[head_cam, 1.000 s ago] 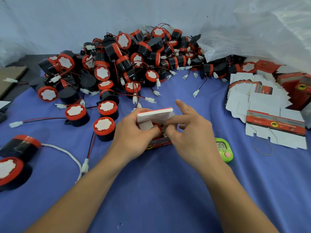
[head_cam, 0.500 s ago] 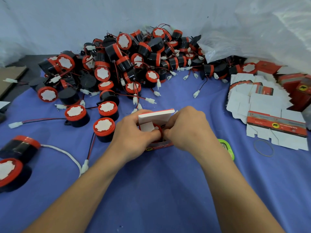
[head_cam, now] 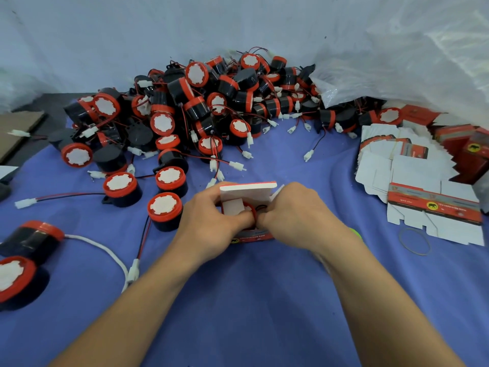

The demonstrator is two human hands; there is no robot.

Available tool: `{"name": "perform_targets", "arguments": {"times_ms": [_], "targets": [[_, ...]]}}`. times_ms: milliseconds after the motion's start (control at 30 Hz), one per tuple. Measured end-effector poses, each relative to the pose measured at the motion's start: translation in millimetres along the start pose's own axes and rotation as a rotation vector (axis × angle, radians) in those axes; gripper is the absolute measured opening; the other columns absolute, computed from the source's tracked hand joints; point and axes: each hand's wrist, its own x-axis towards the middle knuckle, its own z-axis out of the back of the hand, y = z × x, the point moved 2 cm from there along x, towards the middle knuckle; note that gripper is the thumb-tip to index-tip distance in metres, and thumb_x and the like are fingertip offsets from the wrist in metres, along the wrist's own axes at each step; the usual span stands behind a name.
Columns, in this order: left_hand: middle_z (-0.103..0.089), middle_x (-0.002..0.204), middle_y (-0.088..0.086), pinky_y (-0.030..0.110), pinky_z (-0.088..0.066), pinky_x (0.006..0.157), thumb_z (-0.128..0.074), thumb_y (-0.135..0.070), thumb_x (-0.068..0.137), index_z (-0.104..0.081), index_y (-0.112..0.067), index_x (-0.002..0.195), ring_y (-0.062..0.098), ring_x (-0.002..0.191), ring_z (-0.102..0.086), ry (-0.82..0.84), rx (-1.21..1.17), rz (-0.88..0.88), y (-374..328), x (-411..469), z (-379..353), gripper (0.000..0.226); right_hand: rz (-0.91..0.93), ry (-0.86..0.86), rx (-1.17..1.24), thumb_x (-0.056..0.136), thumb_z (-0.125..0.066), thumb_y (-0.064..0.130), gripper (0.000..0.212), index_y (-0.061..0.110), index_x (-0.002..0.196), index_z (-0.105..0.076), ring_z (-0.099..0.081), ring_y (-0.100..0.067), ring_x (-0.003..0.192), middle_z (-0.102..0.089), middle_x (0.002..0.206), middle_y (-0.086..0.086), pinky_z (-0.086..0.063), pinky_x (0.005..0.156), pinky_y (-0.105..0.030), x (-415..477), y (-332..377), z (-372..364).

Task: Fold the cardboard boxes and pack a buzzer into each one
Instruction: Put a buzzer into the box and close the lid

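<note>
Gripping the box (head_cam: 247,192) with left hand (head_cam: 211,225) and right hand (head_cam: 297,215), both clamped on its sides, thumbs together over the buzzer (head_cam: 251,207) inside, under the raised lid.

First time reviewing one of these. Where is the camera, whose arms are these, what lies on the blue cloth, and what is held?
No machine here: a person works with bare hands, and the single camera sits on their head, looking down. On the blue cloth lie a pile of red-and-black buzzers with wires, a stack of flat unfolded boxes at right, and a rubber band. The left hand grips a small cardboard box with its white lid flap up; a buzzer shows its red rim inside. The right hand curls its fingers into the opening; whether they pinch anything is hidden.
</note>
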Motion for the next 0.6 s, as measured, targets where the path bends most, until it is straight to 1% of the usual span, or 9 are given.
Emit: {"name": "perform_targets", "arguments": {"times_ms": [100,167,233,333,367,433,500,533,600], "targets": [[-0.074,0.101,-0.028,0.011,-0.054,0.077,-0.08,-0.025,0.078,-0.076,-0.042,0.106,-0.007,0.096,-0.068,0.009,0.006,-0.011,2,1,0,0.033,-0.042,-0.056,0.016,0.081,-0.063,0.031,0.022,0.016,0.082,-0.048,-0.051,-0.028,0.075,-0.057,0.086,-0.003,-0.036,0.059,-0.03,-7,3,-3],[-0.075,0.101,-0.027,0.015,-0.057,0.079,-0.081,-0.027,0.078,-0.076,-0.041,0.109,-0.007,0.096,-0.068,0.01,0.007,0.002,3,1,0,0.035,-0.047,-0.08,-0.016,0.082,-0.062,0.031,0.023,0.02,0.078,-0.042,-0.05,-0.024,0.072,-0.053,0.083,0.001,-0.035,0.059,-0.03,-11,7,-1],[-0.074,0.099,-0.028,0.018,-0.058,0.079,-0.083,-0.027,0.076,-0.075,-0.043,0.106,-0.008,0.094,-0.069,0.006,-0.001,0.02,4,1,0,0.034,-0.03,-0.074,-0.051,0.083,-0.06,0.029,0.026,0.022,0.075,-0.036,-0.046,-0.021,0.069,-0.046,0.08,0.003,-0.034,0.059,-0.03,-12,10,1],[-0.075,0.099,-0.027,0.015,-0.058,0.077,-0.084,-0.03,0.074,-0.075,-0.041,0.107,-0.007,0.093,-0.069,-0.009,-0.019,0.04,4,1,-1,0.036,-0.012,-0.101,-0.043,0.084,-0.058,0.023,0.026,0.02,0.073,-0.034,-0.04,-0.015,0.062,-0.043,0.077,0.002,-0.029,0.051,-0.027,-13,14,4],[-0.075,0.1,-0.027,0.014,-0.057,0.077,-0.084,-0.03,0.074,-0.076,-0.04,0.108,-0.007,0.093,-0.069,-0.007,-0.021,0.039,4,1,-2,0.037,-0.012,-0.118,-0.029,0.084,-0.058,0.022,0.026,0.02,0.073,-0.035,-0.039,-0.014,0.062,-0.043,0.076,0.003,-0.028,0.05,-0.027,-14,14,3],[-0.074,0.099,-0.029,0.01,-0.055,0.074,-0.084,-0.03,0.075,-0.075,-0.044,0.105,-0.008,0.094,-0.069,0.0,-0.027,0.03,4,1,-2,0.035,-0.022,-0.149,0.023,0.082,-0.059,0.021,0.021,0.02,0.075,-0.039,-0.044,-0.018,0.065,-0.044,0.077,0.003,-0.032,0.054,-0.028,-17,12,0],[-0.073,0.097,-0.031,0.007,-0.052,0.071,-0.085,-0.028,0.075,-0.071,-0.048,0.099,-0.011,0.092,-0.067,-0.006,-0.032,0.026,4,1,-2,0.034,-0.043,-0.194,0.081,0.08,-0.06,0.021,0.01,0.019,0.084,-0.051,-0.049,-0.025,0.075,-0.053,0.083,0.001,-0.037,0.062,-0.03,-20,10,-4],[-0.073,0.097,-0.031,0.006,-0.051,0.071,-0.085,-0.029,0.076,-0.071,-0.048,0.099,-0.012,0.092,-0.067,-0.008,-0.032,0.023,3,1,-3,0.034,-0.055,-0.231,0.108,0.08,-0.061,0.021,0.014,0.018,0.093,-0.055,-0.049,-0.026,0.079,-0.059,0.09,0.0,-0.038,0.065,-0.031,-21,9,-5],[-0.072,0.096,-0.034,0.006,-0.051,0.071,-0.086,-0.03,0.076,-0.07,-0.05,0.097,-0.013,0.09,-0.066,-0.004,-0.031,0.016,3,1,-3,0.033,-0.074,-0.296,0.112,0.082,-0.062,0.025,0.028,0.017,0.108,-0.056,-0.046,-0.026,0.084,-0.062,0.102,-0.002,-0.038,0.07,-0.031,-21,8,-3]]}}
